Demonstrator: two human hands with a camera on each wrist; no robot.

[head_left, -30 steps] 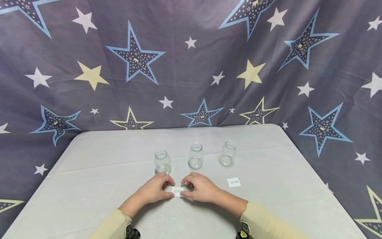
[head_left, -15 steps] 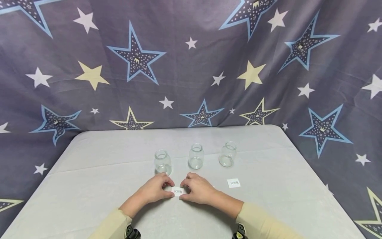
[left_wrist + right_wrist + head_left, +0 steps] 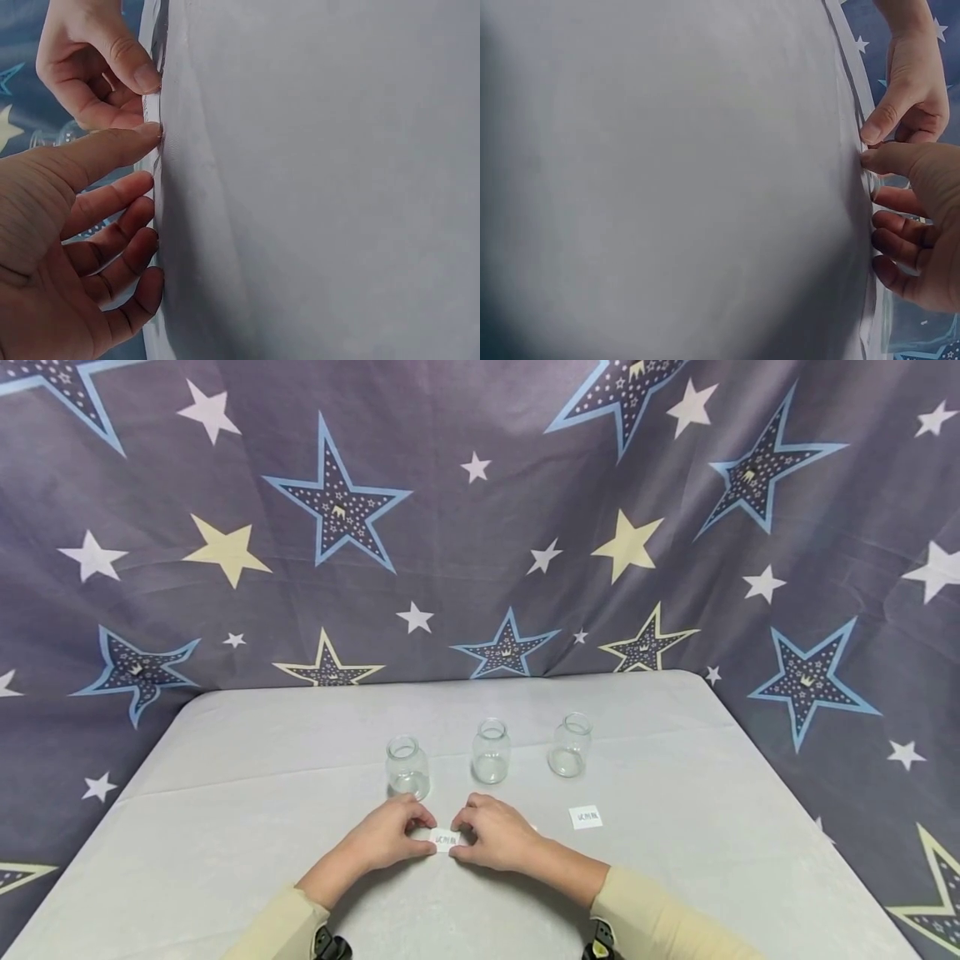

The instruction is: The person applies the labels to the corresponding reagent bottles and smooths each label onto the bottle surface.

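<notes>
A small white paper label [image 3: 446,840] with handwritten characters lies flat on the table between my two hands. My left hand [image 3: 388,835] holds its left edge, index finger at the far corner and thumb at the near one. At the right edge my right hand [image 3: 498,833] holds it the same way. Both wrist views show the fingertips of the left hand [image 3: 52,217] and right hand [image 3: 922,217] down at the table surface; the label is barely visible there. A clear glass jar [image 3: 408,770] stands just beyond my left fingers.
Two more clear glass jars, one in the middle [image 3: 491,753] and one at right [image 3: 570,747], stand upright in a row. A second white label [image 3: 585,817] lies in front of the right jar. A pale cloth covers the table [image 3: 675,860]; a star-patterned curtain [image 3: 450,527] surrounds it.
My right hand has shifted slightly left and its fingers now sit at the label's right edge, uncovering the writing. The left hand and the jars have stayed put.
</notes>
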